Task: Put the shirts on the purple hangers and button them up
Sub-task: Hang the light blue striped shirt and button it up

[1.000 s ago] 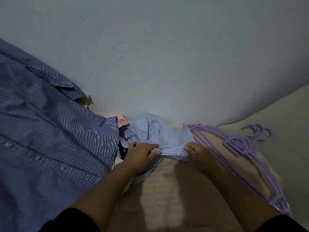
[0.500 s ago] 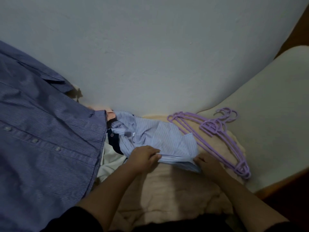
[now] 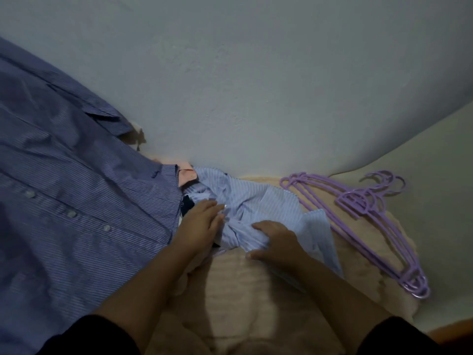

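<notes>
My right hand has shifted in, now bunching the pale shirt; left hand lies flat on it. Hangers untouched, hanging not started.

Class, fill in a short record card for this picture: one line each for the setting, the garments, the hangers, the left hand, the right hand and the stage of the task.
setting: beige fleecy blanket beside a pale wall
garments: crumpled light blue striped shirt; larger dark blue striped button shirt spread at left
hangers: stack of purple plastic hangers lying right of the light shirt, untouched
left hand: fingers fairly straight, resting on the light shirt
right hand: grips a bunch of the light shirt's fabric
stage: no shirt visibly on a hanger
</notes>
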